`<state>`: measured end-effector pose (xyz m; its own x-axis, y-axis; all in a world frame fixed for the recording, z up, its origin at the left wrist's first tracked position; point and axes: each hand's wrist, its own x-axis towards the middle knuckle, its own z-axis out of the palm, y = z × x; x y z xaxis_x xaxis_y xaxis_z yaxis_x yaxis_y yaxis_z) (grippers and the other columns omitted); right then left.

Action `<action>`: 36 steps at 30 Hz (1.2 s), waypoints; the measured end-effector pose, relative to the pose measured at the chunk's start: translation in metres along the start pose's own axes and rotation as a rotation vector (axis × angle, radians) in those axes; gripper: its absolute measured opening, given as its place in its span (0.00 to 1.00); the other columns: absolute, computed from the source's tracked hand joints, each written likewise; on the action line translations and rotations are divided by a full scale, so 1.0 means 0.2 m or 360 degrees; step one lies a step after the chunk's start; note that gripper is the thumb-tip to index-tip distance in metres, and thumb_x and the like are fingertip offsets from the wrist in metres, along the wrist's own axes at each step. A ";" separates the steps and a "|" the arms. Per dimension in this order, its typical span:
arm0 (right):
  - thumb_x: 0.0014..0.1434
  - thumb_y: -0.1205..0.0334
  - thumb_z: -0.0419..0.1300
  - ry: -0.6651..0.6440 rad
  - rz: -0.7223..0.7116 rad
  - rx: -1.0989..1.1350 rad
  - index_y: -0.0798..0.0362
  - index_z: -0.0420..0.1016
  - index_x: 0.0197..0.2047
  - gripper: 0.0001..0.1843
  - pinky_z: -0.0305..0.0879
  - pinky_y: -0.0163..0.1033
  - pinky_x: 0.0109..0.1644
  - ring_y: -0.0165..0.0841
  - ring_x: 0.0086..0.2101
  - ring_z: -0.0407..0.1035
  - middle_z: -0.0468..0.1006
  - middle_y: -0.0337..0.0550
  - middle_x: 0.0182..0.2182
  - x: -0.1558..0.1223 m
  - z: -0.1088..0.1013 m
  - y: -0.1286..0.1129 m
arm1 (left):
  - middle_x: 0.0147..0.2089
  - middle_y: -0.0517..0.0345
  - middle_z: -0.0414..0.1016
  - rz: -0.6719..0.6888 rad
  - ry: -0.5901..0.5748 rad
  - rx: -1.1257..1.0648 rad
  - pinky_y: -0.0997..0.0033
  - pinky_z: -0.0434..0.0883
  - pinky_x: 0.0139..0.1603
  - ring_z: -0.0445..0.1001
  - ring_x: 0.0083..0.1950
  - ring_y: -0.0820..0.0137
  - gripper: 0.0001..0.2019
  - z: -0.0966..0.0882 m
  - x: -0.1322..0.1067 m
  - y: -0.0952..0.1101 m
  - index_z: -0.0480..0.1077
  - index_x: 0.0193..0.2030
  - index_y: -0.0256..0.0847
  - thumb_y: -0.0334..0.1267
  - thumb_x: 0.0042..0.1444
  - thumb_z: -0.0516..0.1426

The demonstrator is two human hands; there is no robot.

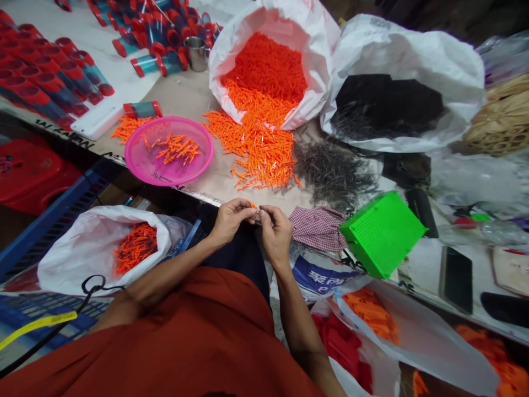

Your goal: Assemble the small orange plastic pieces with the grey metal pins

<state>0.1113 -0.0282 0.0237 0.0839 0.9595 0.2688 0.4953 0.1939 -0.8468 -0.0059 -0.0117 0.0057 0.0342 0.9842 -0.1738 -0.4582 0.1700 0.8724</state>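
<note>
Fingertips (243,208) of my left hand (230,220) are clamped on a small orange plastic piece (253,205), thumb and forefinger closed around it. Those of my right hand (276,234) are pinched together and meet the left ones at that same piece. Whether they grip anything of their own is too small to tell. Both hands hover over my lap, just off the near edge of the table (194,96).

Along that near edge, just right of my right hand, lies a checked cloth (318,227), and beside it a green box (382,231) sits tilted. Toward the middle of the table, a loose heap of orange pieces (260,149) spills out of an open white bag (314,38) at the far edge. A scatter of dark metal pins (334,173) lies right of the heap, touching it. A pink basket (140,160) with a few orange pieces sits near the left part of the near edge. Below the table on my left, another white bag (82,253) holds more orange pieces.
</note>
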 end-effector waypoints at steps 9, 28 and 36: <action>0.58 0.64 0.56 -0.0180 -0.0402 -0.0214 0.52 0.74 0.35 0.06 0.66 0.37 0.37 0.32 0.32 0.71 0.76 0.43 0.30 0.03 -0.06 0.02 | 0.23 0.63 0.73 -0.0166 -0.0032 -0.0200 0.76 0.70 0.27 0.71 0.22 0.77 0.10 -0.01 0.01 0.00 0.70 0.25 0.35 0.36 0.37 0.66; 0.59 0.65 0.56 0.0256 -0.0364 -0.0323 0.53 0.73 0.33 0.06 0.64 0.35 0.33 0.30 0.29 0.69 0.75 0.40 0.27 -0.05 0.04 0.00 | 0.22 0.63 0.71 -0.0227 0.0025 -0.0352 0.75 0.71 0.31 0.70 0.25 0.77 0.08 0.02 -0.02 0.00 0.69 0.23 0.35 0.34 0.38 0.65; 0.59 0.67 0.55 0.0366 -0.0490 -0.0422 0.55 0.72 0.33 0.05 0.65 0.36 0.35 0.31 0.30 0.69 0.76 0.42 0.27 -0.06 0.06 -0.01 | 0.23 0.64 0.72 -0.0161 0.0049 -0.0367 0.76 0.71 0.31 0.70 0.26 0.78 0.08 0.03 -0.03 0.00 0.70 0.23 0.36 0.33 0.38 0.65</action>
<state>0.0994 -0.0384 0.0173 0.0732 0.7894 0.6096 0.7287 0.3750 -0.5730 -0.0015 -0.0170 0.0090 0.0644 0.9602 -0.2718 -0.6445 0.2480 0.7233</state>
